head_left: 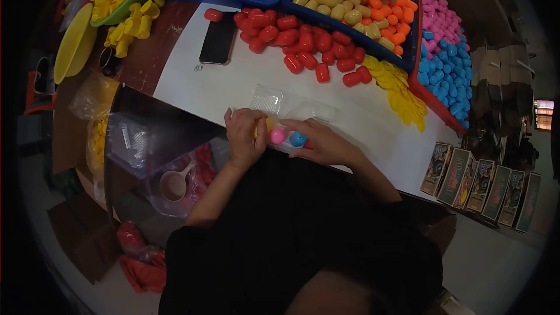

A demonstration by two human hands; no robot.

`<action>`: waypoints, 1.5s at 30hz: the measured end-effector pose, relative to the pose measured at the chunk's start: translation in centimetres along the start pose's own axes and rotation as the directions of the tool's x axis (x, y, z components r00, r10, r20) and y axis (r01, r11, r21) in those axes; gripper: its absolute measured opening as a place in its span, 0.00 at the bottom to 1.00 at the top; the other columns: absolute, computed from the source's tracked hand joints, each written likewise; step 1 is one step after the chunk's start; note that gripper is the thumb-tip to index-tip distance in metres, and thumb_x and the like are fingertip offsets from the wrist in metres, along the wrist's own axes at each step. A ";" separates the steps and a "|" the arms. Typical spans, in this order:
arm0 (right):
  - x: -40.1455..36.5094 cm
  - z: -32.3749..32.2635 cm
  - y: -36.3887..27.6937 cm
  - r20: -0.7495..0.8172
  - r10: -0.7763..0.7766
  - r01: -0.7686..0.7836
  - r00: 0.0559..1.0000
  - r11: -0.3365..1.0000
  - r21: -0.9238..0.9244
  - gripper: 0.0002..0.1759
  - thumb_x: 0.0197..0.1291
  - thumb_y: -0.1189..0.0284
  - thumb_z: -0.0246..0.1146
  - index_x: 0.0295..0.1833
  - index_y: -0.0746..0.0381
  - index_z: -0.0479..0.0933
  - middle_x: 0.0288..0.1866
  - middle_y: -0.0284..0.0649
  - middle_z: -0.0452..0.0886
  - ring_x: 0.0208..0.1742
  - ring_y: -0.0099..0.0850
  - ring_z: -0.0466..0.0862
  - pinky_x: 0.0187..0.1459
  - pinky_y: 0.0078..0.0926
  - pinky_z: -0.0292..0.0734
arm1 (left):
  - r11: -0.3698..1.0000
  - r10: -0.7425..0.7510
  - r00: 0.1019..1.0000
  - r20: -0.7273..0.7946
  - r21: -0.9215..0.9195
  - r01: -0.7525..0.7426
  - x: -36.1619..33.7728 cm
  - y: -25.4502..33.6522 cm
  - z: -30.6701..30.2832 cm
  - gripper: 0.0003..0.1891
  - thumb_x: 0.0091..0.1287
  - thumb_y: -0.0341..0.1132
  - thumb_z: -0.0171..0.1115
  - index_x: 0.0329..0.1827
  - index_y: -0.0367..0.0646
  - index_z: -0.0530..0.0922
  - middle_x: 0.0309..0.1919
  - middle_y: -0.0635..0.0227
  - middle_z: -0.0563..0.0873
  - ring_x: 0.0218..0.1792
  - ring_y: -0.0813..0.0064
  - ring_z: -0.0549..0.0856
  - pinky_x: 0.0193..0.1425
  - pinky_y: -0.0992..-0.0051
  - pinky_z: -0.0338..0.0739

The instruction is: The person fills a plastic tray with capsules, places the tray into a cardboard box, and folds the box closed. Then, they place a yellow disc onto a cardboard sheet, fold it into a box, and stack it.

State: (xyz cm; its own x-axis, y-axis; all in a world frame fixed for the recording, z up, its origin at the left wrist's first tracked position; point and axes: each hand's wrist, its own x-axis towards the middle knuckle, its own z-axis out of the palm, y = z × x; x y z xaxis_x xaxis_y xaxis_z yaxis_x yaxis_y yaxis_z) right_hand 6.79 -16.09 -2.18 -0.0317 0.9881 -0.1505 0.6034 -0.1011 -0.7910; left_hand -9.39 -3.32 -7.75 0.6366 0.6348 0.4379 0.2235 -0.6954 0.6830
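Note:
Near the front edge of the table, my left hand [245, 135] has its fingers curled around a yellow capsule [269, 123], mostly hidden by them. A pink capsule [277, 135] lies between my two hands. The thumb and fingers of my right hand [322, 143] close around a blue capsule [298, 139]. A bit of red shows beneath that hand, too covered to make out. Just beyond my fingers lie a clear plastic blister tray [268, 100] and another clear plastic piece [315, 111].
Red capsules [306, 42] are heaped beyond the hands, beside a phone [218, 42] and flat yellow pieces [398, 87]. Blue bins [286, 6] of coloured capsules line the back. Small printed boxes [458, 176] stand at right. An open bag with a scoop [174, 185] sits below left.

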 end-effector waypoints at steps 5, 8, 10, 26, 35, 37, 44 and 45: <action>-1.9 -2.1 0.4 -0.021 0.106 -0.105 0.994 0.993 0.057 0.37 0.53 0.68 0.68 0.68 0.58 0.61 0.59 0.48 0.73 0.56 0.45 0.75 0.56 0.34 0.71 | 1.000 0.030 0.999 -0.017 -0.002 -0.030 1.2 1.4 1.3 0.03 0.59 0.31 0.60 0.35 0.45 0.78 0.34 0.70 0.80 0.40 0.69 0.77 0.50 0.67 0.61; -1.8 -2.8 1.0 0.012 0.082 -0.083 0.997 0.987 0.140 0.36 0.54 0.69 0.67 0.67 0.59 0.62 0.57 0.49 0.75 0.54 0.44 0.77 0.55 0.31 0.72 | 0.999 0.054 0.999 0.002 -0.002 -0.054 1.3 1.6 1.9 0.03 0.59 0.32 0.60 0.35 0.45 0.79 0.33 0.70 0.79 0.40 0.70 0.77 0.47 0.69 0.61; -1.6 -3.2 1.6 0.059 0.101 -0.113 0.993 0.961 0.251 0.34 0.55 0.69 0.67 0.67 0.58 0.62 0.56 0.48 0.76 0.54 0.42 0.78 0.54 0.29 0.73 | 0.999 0.045 0.999 0.014 -0.016 -0.045 1.4 1.6 1.6 0.03 0.59 0.31 0.60 0.34 0.45 0.79 0.33 0.70 0.79 0.40 0.70 0.77 0.47 0.69 0.61; -0.7 -1.7 -0.2 -0.100 0.256 -0.274 0.961 0.856 -0.438 0.25 0.53 0.66 0.66 0.56 0.59 0.71 0.45 0.43 0.78 0.47 0.42 0.78 0.48 0.34 0.75 | 0.993 0.108 0.970 0.219 0.024 -0.115 1.7 1.9 0.7 0.11 0.53 0.33 0.64 0.41 0.52 0.82 0.37 0.71 0.79 0.40 0.69 0.76 0.55 0.61 0.60; -0.8 -0.1 1.9 -0.324 0.141 -0.200 0.935 0.967 -0.157 0.32 0.53 0.73 0.66 0.63 0.66 0.62 0.53 0.52 0.75 0.55 0.48 0.75 0.56 0.36 0.72 | 0.991 0.133 0.951 0.280 -0.032 -0.129 2.0 2.0 0.6 0.10 0.54 0.34 0.63 0.40 0.51 0.82 0.36 0.71 0.78 0.40 0.69 0.76 0.55 0.60 0.60; -1.2 -0.5 2.5 -0.273 0.090 -0.113 0.958 0.991 -0.071 0.33 0.53 0.74 0.65 0.63 0.67 0.61 0.56 0.54 0.73 0.58 0.47 0.75 0.58 0.36 0.71 | 0.996 0.082 0.965 0.248 -0.051 -0.071 2.0 2.0 0.6 0.09 0.56 0.35 0.62 0.40 0.50 0.82 0.36 0.70 0.78 0.40 0.69 0.75 0.55 0.62 0.60; -1.0 -2.2 0.5 -0.064 0.354 -0.340 0.933 0.925 0.171 0.33 0.54 0.75 0.65 0.63 0.68 0.59 0.56 0.55 0.73 0.54 0.42 0.79 0.51 0.30 0.76 | 0.993 0.013 0.979 0.206 -0.119 0.011 2.1 1.8 0.8 0.06 0.63 0.34 0.58 0.39 0.46 0.81 0.35 0.70 0.79 0.39 0.69 0.75 0.53 0.65 0.60; -0.8 -2.1 0.4 -0.074 0.439 -0.422 0.896 0.890 0.173 0.32 0.54 0.75 0.66 0.62 0.68 0.60 0.54 0.55 0.74 0.52 0.41 0.80 0.49 0.29 0.77 | 0.994 0.012 0.980 0.199 -0.109 0.010 2.1 1.8 0.8 0.06 0.63 0.34 0.58 0.39 0.46 0.81 0.34 0.70 0.79 0.39 0.69 0.75 0.53 0.65 0.60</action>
State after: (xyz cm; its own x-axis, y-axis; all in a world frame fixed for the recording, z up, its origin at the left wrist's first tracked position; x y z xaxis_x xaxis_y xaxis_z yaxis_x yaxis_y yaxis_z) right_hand 8.73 -16.72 -1.09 0.2951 0.8490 -0.4384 0.4121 -0.5270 -0.7433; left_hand -7.05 -3.54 -6.09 0.7734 0.5468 0.3208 0.1481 -0.6478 0.7473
